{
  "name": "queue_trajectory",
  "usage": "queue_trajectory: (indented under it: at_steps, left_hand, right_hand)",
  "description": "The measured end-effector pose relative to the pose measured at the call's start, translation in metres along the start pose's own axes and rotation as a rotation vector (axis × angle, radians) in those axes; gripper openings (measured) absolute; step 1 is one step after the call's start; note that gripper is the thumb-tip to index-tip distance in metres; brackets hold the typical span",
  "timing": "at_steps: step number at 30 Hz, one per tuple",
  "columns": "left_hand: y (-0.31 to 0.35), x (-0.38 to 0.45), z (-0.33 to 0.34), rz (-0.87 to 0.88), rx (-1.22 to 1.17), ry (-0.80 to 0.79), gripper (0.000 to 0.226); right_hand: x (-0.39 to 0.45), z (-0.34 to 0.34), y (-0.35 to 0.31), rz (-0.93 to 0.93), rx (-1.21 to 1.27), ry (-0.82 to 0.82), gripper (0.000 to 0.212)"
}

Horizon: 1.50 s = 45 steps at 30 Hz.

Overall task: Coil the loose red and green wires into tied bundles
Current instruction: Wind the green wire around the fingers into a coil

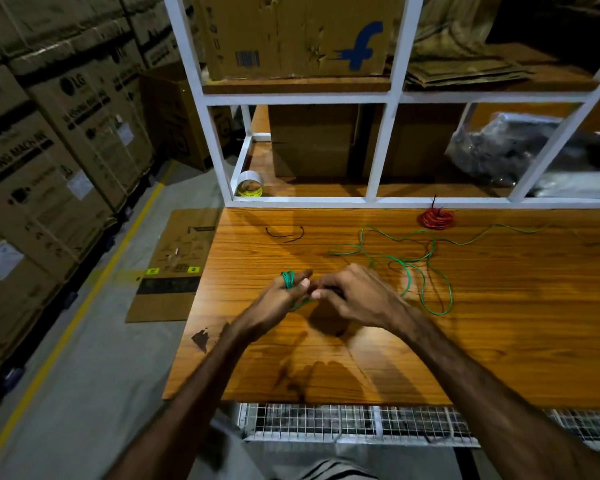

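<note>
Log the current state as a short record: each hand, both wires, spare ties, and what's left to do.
left hand: green turns wound round its fingers
right hand: pinches the green wire next to the left hand
green wire: mostly loose, sprawled over the wooden table
red wire: coiled bundle at the table's far edge, dark tie sticking up
spare tie: thin dark piece lying far left on the table
remaining: finish coiling green, then tie it

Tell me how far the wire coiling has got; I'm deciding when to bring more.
Done: the red bundle lies coiled and tied near the shelf. In hand: the left hand has green wire looped round its fingers while the right hand feeds it. Left: most green wire lies loose on the table; a black tie waits.
</note>
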State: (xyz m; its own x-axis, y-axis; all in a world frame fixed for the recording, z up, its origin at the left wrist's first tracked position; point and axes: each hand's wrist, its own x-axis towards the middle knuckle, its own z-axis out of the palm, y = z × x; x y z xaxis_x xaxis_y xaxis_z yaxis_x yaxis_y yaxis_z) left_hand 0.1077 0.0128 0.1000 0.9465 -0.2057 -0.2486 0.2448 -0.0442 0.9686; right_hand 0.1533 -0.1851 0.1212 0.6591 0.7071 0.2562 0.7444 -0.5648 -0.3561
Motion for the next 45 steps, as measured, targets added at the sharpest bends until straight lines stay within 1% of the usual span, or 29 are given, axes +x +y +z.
queue_trajectory:
  at_steps: [2,3,6,7,8,9,11,13,14,16,17,18,19,21,23,27,30,32,33,34,35,36,37,38,39,40,42,43,45]
  left_hand:
    - [0.005,-0.011,0.008,-0.112,-0.094,-0.138,0.042]
    - [0.006,-0.015,0.012,-0.18,-0.173,-0.204,0.05]
    - [0.005,-0.018,0.017,-0.321,-0.261,-0.44,0.099]
    - [0.004,-0.019,0.017,-0.329,-0.266,-0.524,0.109]
    - [0.005,-0.021,0.017,-0.316,-0.277,-0.596,0.109]
    - [0.005,-0.023,0.017,-0.298,-0.303,-0.653,0.103]
    - [0.005,-0.029,0.015,-0.243,-0.416,-0.709,0.076]
    - [0.003,-0.031,0.012,-0.163,-0.552,-0.759,0.052]
    - [0.002,-0.03,0.01,-0.119,-0.622,-0.789,0.046]
    - [0.003,-0.029,0.008,-0.029,-0.804,-0.83,0.045]
    - [0.005,-0.028,0.008,0.004,-0.907,-0.816,0.048]
    - [0.008,-0.027,0.009,0.034,-0.995,-0.767,0.052]
    - [0.011,-0.024,0.01,0.067,-1.057,-0.702,0.058]
    - [0.016,-0.018,0.006,0.14,-1.115,-0.561,0.066]
    - [0.02,-0.01,0.004,0.177,-1.131,-0.377,0.068]
    - [0.019,0.011,0.009,0.169,-1.091,0.078,0.065]
    - [0.016,0.027,0.003,0.22,-1.09,0.291,0.055]
    - [0.012,0.036,-0.001,0.222,-0.985,0.375,0.055]
    - [0.006,0.038,-0.001,0.202,-0.834,0.414,0.056]
    - [-0.002,0.039,0.001,0.169,-0.616,0.44,0.056]
    - [-0.009,0.038,0.003,0.147,-0.374,0.426,0.054]
    - [-0.019,0.037,0.004,0.128,-0.151,0.371,0.051]
    - [-0.026,0.035,0.004,0.121,0.015,0.28,0.045]
    - [-0.031,0.029,0.005,0.092,0.107,0.183,0.038]
    - [-0.033,0.024,0.006,0.048,0.122,0.095,0.033]
    - [-0.031,0.015,0.009,-0.009,0.084,0.021,0.035]
    - [-0.027,0.003,0.015,-0.156,-0.092,-0.139,0.049]
    - [-0.025,-0.001,0.017,-0.234,-0.167,-0.235,0.066]
    - [-0.024,-0.005,0.015,-0.352,-0.224,-0.444,0.102]
  right_hand:
    - [0.003,-0.004,0.002,0.011,-0.011,-0.017,0.041]
    - [0.004,-0.007,0.003,0.019,-0.009,-0.017,0.043]
    - [0.007,-0.014,0.002,0.018,0.011,0.009,0.042]
    - [0.008,-0.014,0.001,0.01,0.018,0.014,0.04]
    - [0.008,-0.012,0.001,0.004,0.033,0.017,0.039]
    - [0.008,-0.011,0.0,0.003,0.061,0.023,0.038]
    - [0.008,-0.006,-0.001,0.014,0.166,0.055,0.035]
    - [0.006,-0.001,-0.005,0.074,0.314,0.091,0.037]
    - [0.005,0.006,-0.003,0.099,0.353,0.098,0.038]
    - [0.0,0.02,0.002,0.111,0.34,0.043,0.033]
    - [-0.001,0.026,0.004,0.118,0.294,0.016,0.03]
    - [-0.003,0.03,0.006,0.133,0.253,0.012,0.034]
    - [-0.005,0.028,0.005,0.152,0.22,0.023,0.039]
    - [-0.009,0.025,0.001,0.15,0.194,0.038,0.039]
    - [-0.013,0.026,-0.003,0.128,0.167,0.014,0.036]
    - [-0.011,0.027,-0.004,0.144,0.097,-0.074,0.034]
    - [-0.013,0.029,-0.007,0.13,0.032,-0.166,0.039]
    - [-0.013,0.028,-0.009,0.131,0.016,-0.188,0.041]
    - [-0.012,0.025,-0.01,0.128,0.01,-0.191,0.04]
    - [-0.009,0.022,-0.01,0.115,-0.005,-0.182,0.04]
    - [-0.006,0.019,-0.01,0.1,-0.028,-0.177,0.039]
    - [-0.003,0.015,-0.009,0.084,-0.049,-0.174,0.037]
    - [-0.001,0.012,-0.007,0.071,-0.072,-0.177,0.036]
    - [0.002,0.009,-0.005,0.055,-0.091,-0.179,0.033]
    - [0.004,0.005,-0.004,0.041,-0.102,-0.179,0.031]
    - [0.005,0.002,-0.002,0.022,-0.104,-0.168,0.029]
    - [0.006,-0.001,0.0,-0.002,-0.073,-0.147,0.03]
    - [0.007,-0.003,0.001,-0.005,-0.046,-0.143,0.033]
    - [0.009,-0.002,0.004,-0.004,0.026,-0.139,0.04]
